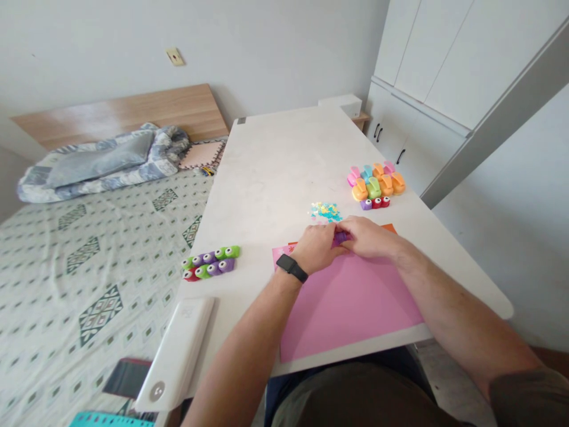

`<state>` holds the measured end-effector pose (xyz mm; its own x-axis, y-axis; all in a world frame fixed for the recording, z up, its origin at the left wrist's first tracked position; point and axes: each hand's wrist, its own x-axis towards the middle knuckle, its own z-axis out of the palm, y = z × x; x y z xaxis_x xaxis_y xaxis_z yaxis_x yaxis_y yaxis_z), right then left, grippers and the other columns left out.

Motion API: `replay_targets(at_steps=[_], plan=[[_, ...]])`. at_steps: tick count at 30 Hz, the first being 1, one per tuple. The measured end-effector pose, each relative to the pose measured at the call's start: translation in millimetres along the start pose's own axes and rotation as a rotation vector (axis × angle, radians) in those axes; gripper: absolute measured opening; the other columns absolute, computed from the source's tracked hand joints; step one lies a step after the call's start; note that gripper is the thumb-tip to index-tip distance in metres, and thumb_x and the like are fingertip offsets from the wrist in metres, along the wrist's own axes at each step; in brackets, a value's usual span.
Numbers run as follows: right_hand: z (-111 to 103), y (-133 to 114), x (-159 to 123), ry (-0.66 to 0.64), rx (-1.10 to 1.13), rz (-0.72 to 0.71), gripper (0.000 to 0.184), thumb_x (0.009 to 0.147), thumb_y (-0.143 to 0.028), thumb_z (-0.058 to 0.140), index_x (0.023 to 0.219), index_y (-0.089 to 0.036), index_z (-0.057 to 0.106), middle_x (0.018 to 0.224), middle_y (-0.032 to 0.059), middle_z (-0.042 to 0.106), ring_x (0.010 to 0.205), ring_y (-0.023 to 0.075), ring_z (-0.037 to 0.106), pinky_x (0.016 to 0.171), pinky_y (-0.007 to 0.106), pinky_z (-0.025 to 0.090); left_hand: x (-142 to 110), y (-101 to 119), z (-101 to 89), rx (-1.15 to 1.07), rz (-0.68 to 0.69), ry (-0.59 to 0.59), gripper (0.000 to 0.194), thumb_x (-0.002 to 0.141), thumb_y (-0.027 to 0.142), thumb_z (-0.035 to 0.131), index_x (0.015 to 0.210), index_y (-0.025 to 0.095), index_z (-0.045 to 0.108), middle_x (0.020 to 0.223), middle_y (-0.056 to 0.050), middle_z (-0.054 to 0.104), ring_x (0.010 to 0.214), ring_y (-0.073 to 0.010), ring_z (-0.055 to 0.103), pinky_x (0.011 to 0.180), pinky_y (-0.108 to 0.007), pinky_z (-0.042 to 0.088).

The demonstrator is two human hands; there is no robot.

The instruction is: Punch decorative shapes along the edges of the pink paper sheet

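A purple craft punch [341, 237] sits at the far edge of a sheet of pink paper [347, 299], mostly covered by my fingers. My left hand [315, 246], with a black watch at the wrist, is closed around the punch from the left. From the right, my right hand [370, 236] grips the same punch, its fingers meeting those of the left. Small punched shapes show at the paper's upper left corner. An orange sheet [389, 228] peeks out beneath the pink one. Just beyond my hands lies a pile of blue, yellow and white paper confetti [326, 211].
Several green, purple and red punches [211, 264] stand on the white table [284, 160] at left. Larger colourful lever punches [374, 187] and smaller punches [376, 203] cluster at right. A white laminator-like device [178, 350] lies along the left edge, near a bed [106, 249].
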<state>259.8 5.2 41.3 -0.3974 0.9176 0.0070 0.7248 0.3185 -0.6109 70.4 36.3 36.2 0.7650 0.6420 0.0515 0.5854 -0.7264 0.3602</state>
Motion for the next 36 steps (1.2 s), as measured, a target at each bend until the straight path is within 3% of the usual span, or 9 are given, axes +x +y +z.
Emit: replay_targets(at_steps=[24, 33, 36], plan=[[3, 1, 1, 0.017, -0.058, -0.036, 0.019, 0.075, -0.012, 0.071, 0.092, -0.019, 0.072, 0.094, 0.0078, 0.076, 0.09, 0.0257, 0.067, 0.077, 0.031, 0.046, -5, -1, 5.4, -0.01, 0.004, 0.023, 0.04, 0.094, 0.052, 0.065, 0.114, 0.017, 0.06, 0.109, -0.013, 0.075, 0.101, -0.0294, 0.072, 0.088, -0.038, 0.052], [3, 2, -2, 0.04, -0.086, 0.006, 0.017, 0.079, -0.023, 0.075, 0.095, -0.02, 0.072, 0.092, 0.0063, 0.071, 0.09, 0.0237, 0.063, 0.08, 0.032, 0.045, -23, -5, -8.4, 0.018, -0.032, 0.065, 0.052, 0.09, 0.06, 0.068, 0.12, 0.018, 0.061, 0.107, -0.012, 0.075, 0.104, -0.0303, 0.071, 0.094, -0.042, 0.052], [2, 4, -3, 0.073, -0.096, 0.017, 0.02, 0.078, -0.025, 0.075, 0.097, -0.021, 0.072, 0.095, 0.0061, 0.07, 0.093, 0.024, 0.062, 0.081, 0.033, 0.045, -33, -12, -12.8, 0.035, -0.078, 0.088, 0.047, 0.093, 0.053, 0.067, 0.125, 0.018, 0.062, 0.113, -0.012, 0.075, 0.11, -0.0298, 0.07, 0.099, -0.043, 0.051]])
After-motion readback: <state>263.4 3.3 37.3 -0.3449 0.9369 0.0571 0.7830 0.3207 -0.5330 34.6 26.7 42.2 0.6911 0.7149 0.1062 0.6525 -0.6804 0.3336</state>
